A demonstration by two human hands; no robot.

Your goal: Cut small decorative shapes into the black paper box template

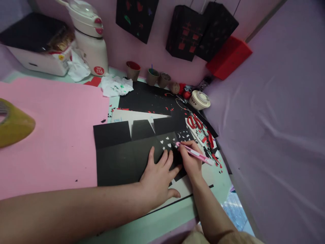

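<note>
Black card [115,166] with slit flaps along its far edge lies in front of me. White heart and star cut-outs [167,142] show near its right end. My left hand [158,176] presses flat on the card, fingers spread. In my right hand [190,159] is a slim pink craft knife [195,154], gripped like a pen. Its front end points at the card beside the cut-outs; the tip itself is too small to make out. White board [181,189] shows under the card's near edge.
Pink paper [58,142] and a yellow tape roll [17,125] lie left. Red-handled scissors [195,122] and paper scraps lie right. Behind stand a white bottle [92,51], small pots [152,77] and a lidded bowl [199,100]. Black paper boxes [186,34] hang above.
</note>
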